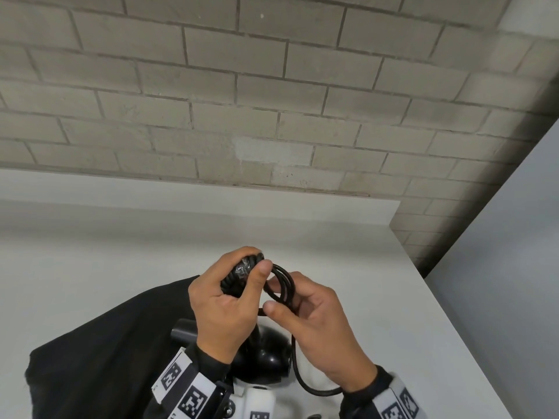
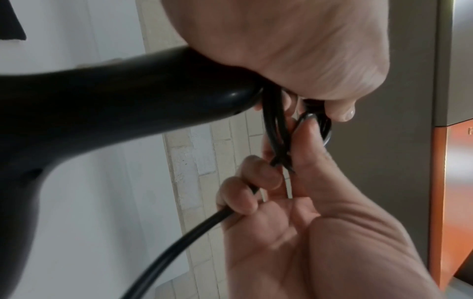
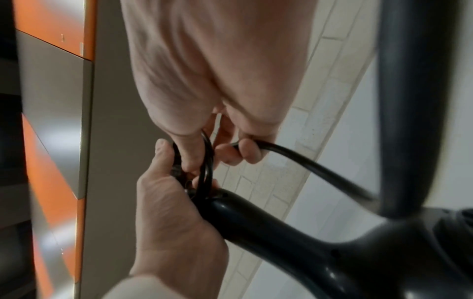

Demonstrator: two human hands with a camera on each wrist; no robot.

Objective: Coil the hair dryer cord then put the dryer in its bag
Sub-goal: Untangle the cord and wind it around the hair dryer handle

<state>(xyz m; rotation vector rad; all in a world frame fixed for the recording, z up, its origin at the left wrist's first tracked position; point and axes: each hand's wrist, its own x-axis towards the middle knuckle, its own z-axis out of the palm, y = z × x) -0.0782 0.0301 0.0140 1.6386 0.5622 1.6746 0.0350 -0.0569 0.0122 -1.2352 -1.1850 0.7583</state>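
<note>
Left hand (image 1: 223, 303): grips the handle end of the black plastic hair dryer (image 1: 266, 355), above the white table (image 1: 393, 297).
Right hand (image 1: 317, 325): fingers curl round loops of the black rubber cord (image 1: 281, 282).
Bag: black fabric bag (image 1: 99, 358) lies on the table, left of the dryer.

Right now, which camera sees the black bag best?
The head view: the bag lies on the white table, left of the hands. The left wrist view catches only a dark corner that may be the bag; the right wrist view shows none.
</note>
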